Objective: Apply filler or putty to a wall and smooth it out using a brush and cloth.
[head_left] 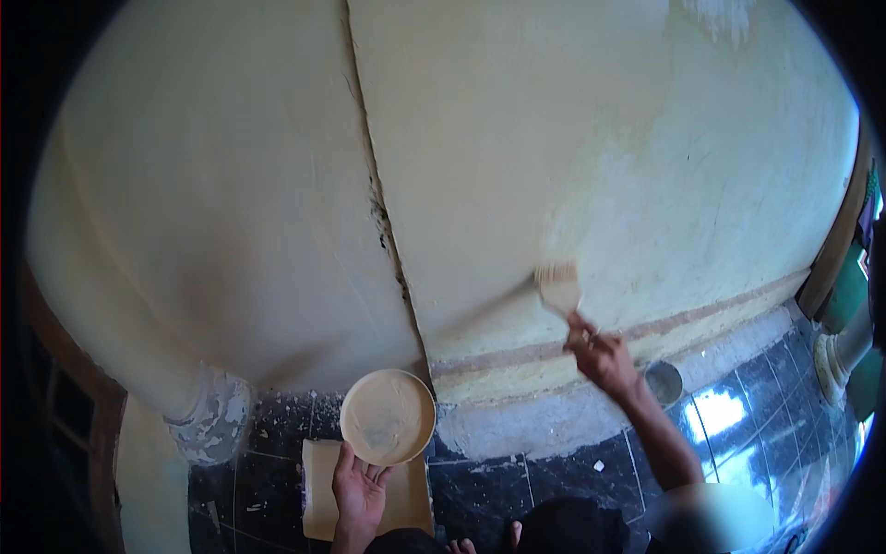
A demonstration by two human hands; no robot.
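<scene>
My left hand grips the underside and near edge of a round, shallow, cream-coloured dish, with smeared cream paint on its inside. Stretched out toward the wall, my right hand is closed round the handle of a wide paintbrush. The brush's bristles point up and are at the wall's surface, low down and right of a long crack. Paint coats the brush. Below the dish, a rectangular tray with a cream inside lies on the floor, partly hidden by my left hand and the dish.
A grey round container stands by the wall base beyond my right forearm. Flakes lie on the dark tiled floor. A chipped column base is at the left, a pale column at the right. A blurred pale round shape is near my right arm.
</scene>
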